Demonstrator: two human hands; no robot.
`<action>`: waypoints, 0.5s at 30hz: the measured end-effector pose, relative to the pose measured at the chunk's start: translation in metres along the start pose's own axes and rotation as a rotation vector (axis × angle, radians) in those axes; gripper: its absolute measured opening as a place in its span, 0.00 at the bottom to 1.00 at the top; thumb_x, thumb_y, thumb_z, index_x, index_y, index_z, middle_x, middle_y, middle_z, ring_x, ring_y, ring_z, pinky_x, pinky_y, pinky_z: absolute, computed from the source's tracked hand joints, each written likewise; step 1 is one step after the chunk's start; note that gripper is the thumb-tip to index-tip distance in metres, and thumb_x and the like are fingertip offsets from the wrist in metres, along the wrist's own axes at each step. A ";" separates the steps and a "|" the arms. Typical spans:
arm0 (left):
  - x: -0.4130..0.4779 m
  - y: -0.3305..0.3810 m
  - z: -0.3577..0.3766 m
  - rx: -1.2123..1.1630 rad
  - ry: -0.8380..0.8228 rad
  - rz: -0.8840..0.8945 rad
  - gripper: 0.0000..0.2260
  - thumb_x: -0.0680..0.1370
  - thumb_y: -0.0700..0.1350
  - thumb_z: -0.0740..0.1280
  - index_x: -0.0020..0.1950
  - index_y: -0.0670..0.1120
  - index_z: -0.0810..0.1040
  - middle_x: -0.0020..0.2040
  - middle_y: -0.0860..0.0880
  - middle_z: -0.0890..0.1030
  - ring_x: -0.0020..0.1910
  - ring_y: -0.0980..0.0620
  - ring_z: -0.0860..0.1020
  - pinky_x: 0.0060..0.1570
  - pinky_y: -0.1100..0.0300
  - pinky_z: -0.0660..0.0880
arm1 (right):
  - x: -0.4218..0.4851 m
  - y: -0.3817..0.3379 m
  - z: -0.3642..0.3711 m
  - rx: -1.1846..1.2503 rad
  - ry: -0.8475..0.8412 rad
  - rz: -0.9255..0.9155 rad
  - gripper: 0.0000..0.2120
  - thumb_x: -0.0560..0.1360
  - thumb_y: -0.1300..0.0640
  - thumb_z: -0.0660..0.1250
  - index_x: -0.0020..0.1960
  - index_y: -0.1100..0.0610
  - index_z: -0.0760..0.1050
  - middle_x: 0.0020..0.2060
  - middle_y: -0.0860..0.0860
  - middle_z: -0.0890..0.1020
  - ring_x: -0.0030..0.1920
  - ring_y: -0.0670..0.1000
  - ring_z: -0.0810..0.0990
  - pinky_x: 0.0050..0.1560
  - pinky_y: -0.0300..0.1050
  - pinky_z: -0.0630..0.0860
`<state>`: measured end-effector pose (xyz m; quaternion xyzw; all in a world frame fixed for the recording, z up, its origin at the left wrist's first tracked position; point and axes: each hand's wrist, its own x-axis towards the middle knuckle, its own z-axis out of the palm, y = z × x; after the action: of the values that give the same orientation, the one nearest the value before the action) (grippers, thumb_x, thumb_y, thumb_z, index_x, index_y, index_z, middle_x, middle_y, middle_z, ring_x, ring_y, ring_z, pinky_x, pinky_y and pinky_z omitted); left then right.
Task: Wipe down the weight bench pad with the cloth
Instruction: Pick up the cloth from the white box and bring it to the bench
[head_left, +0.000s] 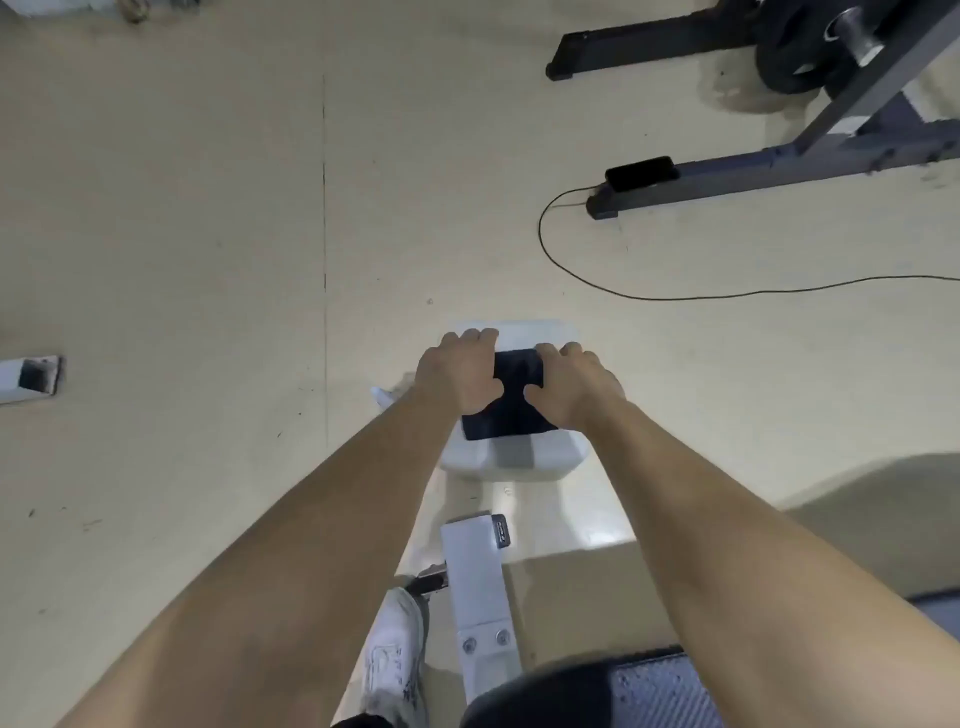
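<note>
Phone (643, 173) and cable (675, 297) beside rack base (779, 174).

2 bare hands (460, 376), 1 flat black square pad (511, 397), 1 white sneaker (392, 660), 1 black phone (642, 173), 1 thin black cable (675, 297).

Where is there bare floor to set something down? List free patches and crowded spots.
Free: the floor left of the seam line, above the white tube end; also between the white pad and the cable. Crowded: rack feet, phone upper right; bench frame, shoe below.
</note>
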<state>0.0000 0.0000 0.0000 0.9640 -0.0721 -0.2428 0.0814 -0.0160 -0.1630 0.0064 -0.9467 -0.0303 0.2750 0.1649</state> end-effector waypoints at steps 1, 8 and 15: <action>0.008 -0.002 0.013 0.012 -0.014 -0.006 0.26 0.77 0.47 0.64 0.75 0.47 0.62 0.68 0.48 0.71 0.64 0.44 0.69 0.54 0.51 0.72 | 0.007 0.003 0.015 0.003 -0.008 0.016 0.22 0.78 0.50 0.61 0.71 0.54 0.65 0.61 0.56 0.71 0.63 0.59 0.70 0.50 0.51 0.69; 0.070 -0.031 0.102 -0.060 -0.043 -0.049 0.36 0.74 0.47 0.68 0.78 0.44 0.54 0.75 0.46 0.61 0.62 0.39 0.70 0.52 0.49 0.73 | 0.060 0.033 0.099 0.128 -0.069 0.136 0.19 0.78 0.54 0.62 0.66 0.58 0.64 0.54 0.56 0.66 0.53 0.60 0.70 0.47 0.51 0.69; 0.087 -0.025 0.115 -0.001 0.014 -0.083 0.34 0.70 0.49 0.73 0.72 0.45 0.62 0.63 0.44 0.70 0.62 0.42 0.68 0.45 0.55 0.68 | 0.080 0.044 0.121 0.386 0.002 0.216 0.38 0.75 0.50 0.71 0.74 0.57 0.53 0.62 0.59 0.68 0.62 0.62 0.70 0.57 0.55 0.73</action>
<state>0.0231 -0.0055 -0.1441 0.9678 -0.0313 -0.2393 0.0720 -0.0142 -0.1565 -0.1454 -0.8956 0.1245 0.2908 0.3127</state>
